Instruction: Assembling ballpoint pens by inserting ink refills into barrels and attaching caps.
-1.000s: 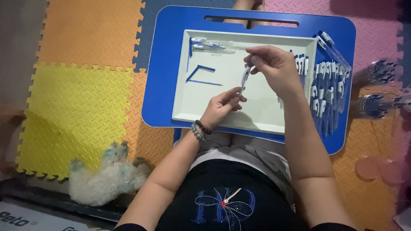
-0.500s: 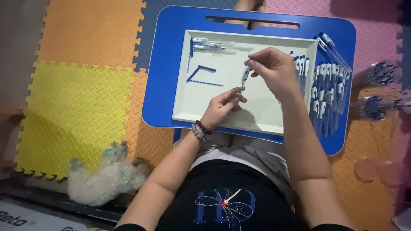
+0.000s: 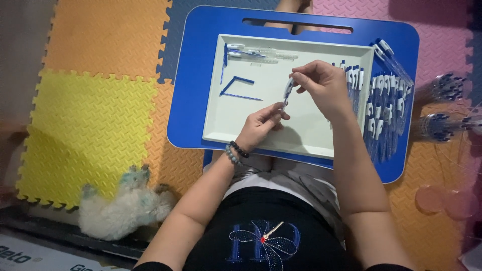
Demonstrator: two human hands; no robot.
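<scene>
Over the tray: I see both hands meeting above the white tray (image 3: 261,120), which sits on a blue lap bench (image 3: 191,100) across the person's legs.
Left hand: my read is that the left hand (image 3: 258,125) pinches the lower end of a slim pen (image 3: 286,95), fingers curled in, steadying it from below.
Right hand: the right hand (image 3: 324,85) pinches the pen's upper end between thumb and fingertips, the other fingers folded; I judge this two-ended grip keeps the thin part from bending while it is fitted.
Pen axis: its long axis runs nearly upright in the view, leaning slightly, the upper tip toward the tray's far edge and the lower toward the person's body.
Pen place: held just above the tray's middle, not resting on it as far as I can tell.
Loose parts: blue refill sticks (image 3: 238,89) lie angled at the tray's left, clear pen barrels (image 3: 256,52) along its far edge, within easy reach.
Finished row: capped pens (image 3: 381,100) lie side by side on the bench's right side, apart from the work.
Floor: coloured foam mats (image 3: 90,120) and a fluffy toy (image 3: 123,206) lie to the left.
</scene>
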